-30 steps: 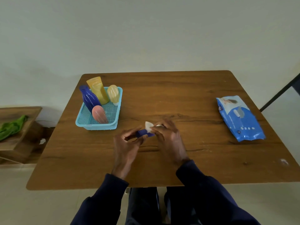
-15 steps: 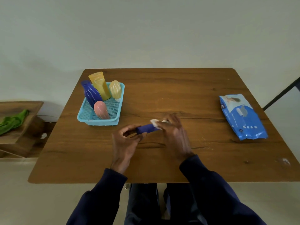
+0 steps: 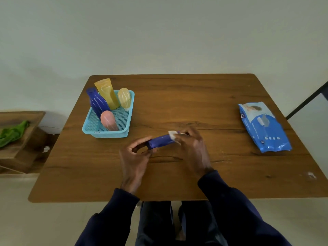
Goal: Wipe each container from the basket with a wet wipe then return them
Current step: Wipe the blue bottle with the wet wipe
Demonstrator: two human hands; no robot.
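Blue plastic tube (image 3: 160, 140) – light, stiff, likely slick once wet – hangs just over the bench (image 3: 195, 103), left hand (image 3: 134, 155) pinching its near end, right hand (image 3: 190, 148) pressing the wet wipe (image 3: 173, 134) round the far end.

Plain pale wall (image 3: 159, 32) behind a brown wood-grain surface (image 3: 204, 103) with rounded corners, low wooden shelf (image 3: 23, 157) at the left by the wall with a green cloth (image 3: 12, 134) on top and a small white scrap (image 3: 46, 149) lower down, pale floor (image 3: 53, 224) beneath, dark slanted bar (image 3: 305, 103) at the right edge, soft even light throughout.
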